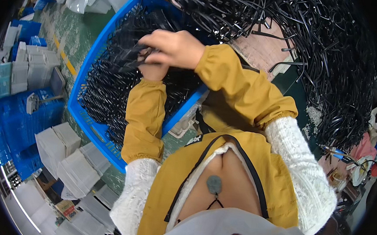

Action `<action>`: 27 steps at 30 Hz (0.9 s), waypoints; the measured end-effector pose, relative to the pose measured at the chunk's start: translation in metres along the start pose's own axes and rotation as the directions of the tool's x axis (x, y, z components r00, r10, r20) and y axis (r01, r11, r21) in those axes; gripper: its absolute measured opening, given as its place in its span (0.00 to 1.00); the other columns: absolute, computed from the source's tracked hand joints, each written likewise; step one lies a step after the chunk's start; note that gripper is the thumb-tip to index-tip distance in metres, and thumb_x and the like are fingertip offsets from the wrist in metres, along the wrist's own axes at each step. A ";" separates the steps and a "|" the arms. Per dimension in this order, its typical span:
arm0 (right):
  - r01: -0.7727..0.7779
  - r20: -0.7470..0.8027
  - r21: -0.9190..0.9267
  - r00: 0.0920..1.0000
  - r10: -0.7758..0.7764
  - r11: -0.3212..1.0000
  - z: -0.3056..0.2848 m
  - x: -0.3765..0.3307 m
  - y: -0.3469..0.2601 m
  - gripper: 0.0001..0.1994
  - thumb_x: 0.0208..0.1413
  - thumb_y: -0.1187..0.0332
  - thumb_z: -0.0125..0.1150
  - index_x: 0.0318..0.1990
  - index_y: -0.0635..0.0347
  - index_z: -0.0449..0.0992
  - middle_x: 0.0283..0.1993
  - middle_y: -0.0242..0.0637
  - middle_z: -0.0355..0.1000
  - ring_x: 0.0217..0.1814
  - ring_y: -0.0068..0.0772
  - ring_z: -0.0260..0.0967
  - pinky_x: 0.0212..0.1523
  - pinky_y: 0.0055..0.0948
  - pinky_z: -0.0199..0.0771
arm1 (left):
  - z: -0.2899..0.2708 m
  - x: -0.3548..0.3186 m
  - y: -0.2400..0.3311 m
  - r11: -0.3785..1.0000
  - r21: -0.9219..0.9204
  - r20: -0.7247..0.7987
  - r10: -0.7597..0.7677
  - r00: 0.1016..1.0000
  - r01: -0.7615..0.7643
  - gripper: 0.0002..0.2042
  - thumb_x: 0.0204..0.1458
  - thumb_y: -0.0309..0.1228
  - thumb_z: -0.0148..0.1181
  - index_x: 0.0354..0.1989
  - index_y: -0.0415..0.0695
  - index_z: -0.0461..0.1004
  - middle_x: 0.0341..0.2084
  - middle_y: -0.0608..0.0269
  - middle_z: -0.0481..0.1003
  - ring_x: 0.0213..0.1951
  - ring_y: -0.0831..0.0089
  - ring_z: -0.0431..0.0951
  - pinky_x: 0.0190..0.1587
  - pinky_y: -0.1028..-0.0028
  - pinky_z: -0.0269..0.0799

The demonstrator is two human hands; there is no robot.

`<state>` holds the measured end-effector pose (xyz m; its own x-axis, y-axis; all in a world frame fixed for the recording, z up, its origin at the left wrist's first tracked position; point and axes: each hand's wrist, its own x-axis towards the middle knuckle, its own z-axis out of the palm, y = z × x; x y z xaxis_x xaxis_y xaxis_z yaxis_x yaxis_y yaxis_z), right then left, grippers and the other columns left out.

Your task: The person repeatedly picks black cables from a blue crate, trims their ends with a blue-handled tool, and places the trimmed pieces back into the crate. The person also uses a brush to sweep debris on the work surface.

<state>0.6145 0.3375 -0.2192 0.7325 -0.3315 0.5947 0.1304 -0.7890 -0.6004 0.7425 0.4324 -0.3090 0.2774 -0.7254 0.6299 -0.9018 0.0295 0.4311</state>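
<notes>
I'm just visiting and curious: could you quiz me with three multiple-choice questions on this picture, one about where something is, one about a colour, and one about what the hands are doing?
1. Where is the big loose heap of black cables?
A. On the worktop at upper right
B. Inside a grey box
C. On the person's lap

2. What colour is the crate under the hands?
A. Red
B. Blue
C. White

3. What are the hands doing?
A. Resting flat, empty
B. Both closed on a bundle of black pieces
C. Holding scissors

Answers:
1 A, the heap spreads over the upper right.
2 B, its rim is blue.
3 B, right hand and left hand grip the bundle above the crate.
</notes>
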 end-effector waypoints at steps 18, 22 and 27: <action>-0.219 0.058 0.021 0.974 0.218 0.975 0.000 -0.059 0.084 0.21 0.65 0.57 0.61 0.61 0.57 0.73 0.57 0.47 0.73 0.61 0.52 0.71 0.61 0.41 0.71 | 0.026 -0.017 -0.014 0.981 0.145 0.545 -0.186 0.818 0.126 0.15 0.60 0.37 0.49 0.32 0.41 0.81 0.29 0.51 0.82 0.33 0.48 0.82 0.43 0.50 0.74; -0.394 0.148 -0.053 0.906 0.398 0.917 0.001 -0.070 0.086 0.22 0.69 0.57 0.54 0.65 0.57 0.70 0.68 0.46 0.69 0.67 0.52 0.68 0.66 0.40 0.68 | 0.035 -0.022 -0.006 0.991 0.127 0.442 -0.103 0.891 0.052 0.16 0.60 0.34 0.48 0.25 0.42 0.78 0.27 0.52 0.81 0.34 0.51 0.79 0.41 0.53 0.70; -0.674 0.108 0.053 0.737 0.667 0.736 0.005 -0.083 0.084 0.23 0.68 0.51 0.52 0.64 0.52 0.72 0.63 0.46 0.72 0.65 0.52 0.70 0.62 0.39 0.70 | 0.031 -0.026 -0.005 0.985 0.172 0.403 -0.043 0.914 -0.029 0.17 0.59 0.36 0.45 0.23 0.43 0.75 0.26 0.54 0.79 0.30 0.51 0.77 0.38 0.53 0.68</action>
<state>0.5681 0.3011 -0.3219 0.6989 -0.7150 -0.0200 -0.3624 -0.3299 -0.8717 0.7299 0.4297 -0.3475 0.1592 -0.9414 0.2972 -0.9532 -0.0682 0.2945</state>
